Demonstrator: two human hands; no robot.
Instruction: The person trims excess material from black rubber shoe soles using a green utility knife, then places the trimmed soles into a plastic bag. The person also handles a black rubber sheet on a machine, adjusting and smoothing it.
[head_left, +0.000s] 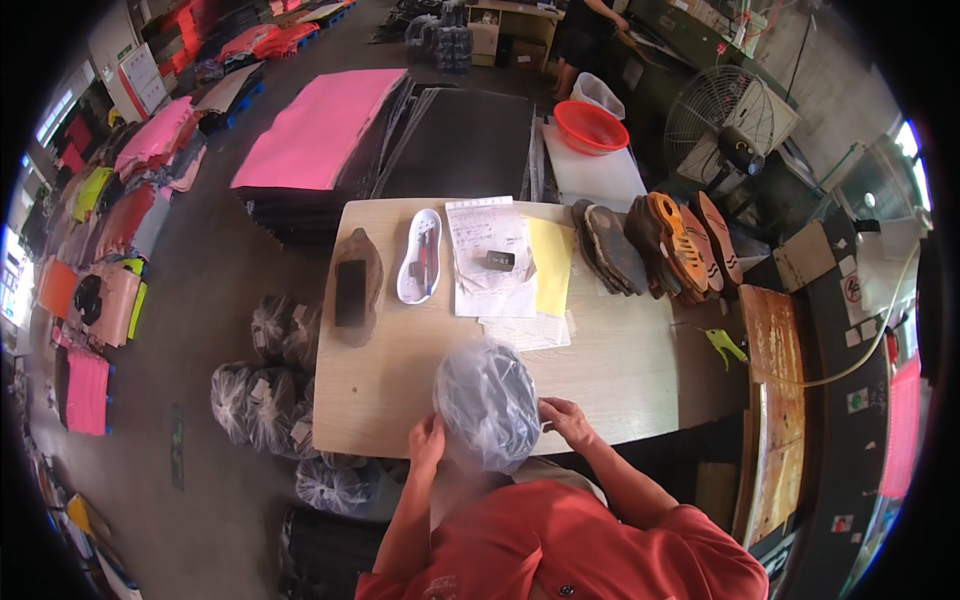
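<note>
A clear plastic bag (487,405) packed with dark contents stands at the near edge of the wooden table, right in front of my body. My left hand (427,440) is closed at its lower left side, fingertips pinched against the film. On the other side, my right hand (568,422) has its fingers curled in at the bag's right edge. What exactly fills the bag is hard to make out through the wrinkled plastic. Beyond it lie paper sheets (482,290), with a small black object (495,261) on top.
On the table (610,385) are a phone (350,293) on a brown sole, a white shoe-shaped tray (407,275) with pens, a yellow sheet (551,265) and several shoe soles (613,245). Filled bags (268,400) sit on the floor at left. A fan (725,130) stands back right.
</note>
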